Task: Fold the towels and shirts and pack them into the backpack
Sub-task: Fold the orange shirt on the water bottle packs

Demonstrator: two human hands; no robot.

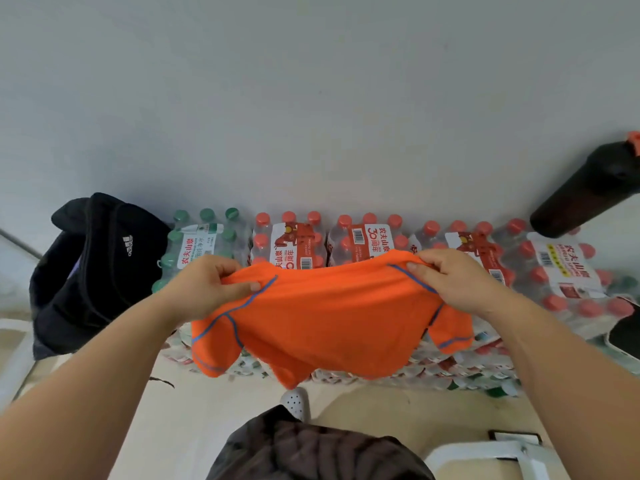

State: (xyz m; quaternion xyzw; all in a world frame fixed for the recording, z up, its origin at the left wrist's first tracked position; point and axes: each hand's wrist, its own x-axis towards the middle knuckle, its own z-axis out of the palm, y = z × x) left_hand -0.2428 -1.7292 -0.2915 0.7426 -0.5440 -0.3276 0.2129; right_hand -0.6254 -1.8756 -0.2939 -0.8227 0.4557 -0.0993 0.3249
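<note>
Now both hands, left hand [211,284] and right hand [446,282], pinch the orange shirt [325,323] by its shoulders, held up before the water-bottle packs [346,240]. Keeping the shoulders level and taut should let the sleeves fold in evenly before it goes to the black backpack [93,271], left of the packs.

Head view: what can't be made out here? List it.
- Inside of the backpack, head view: its dark fabric and flap hide any contents.
- The bottle packs, head view: the middle ones are partly hidden behind the orange shirt that the left hand and right hand hold up.
- The black bottle-like object, head view: cut off by the right edge.
- The dark flat item, head view: cut off by the right edge, too little shows to name it.
</note>
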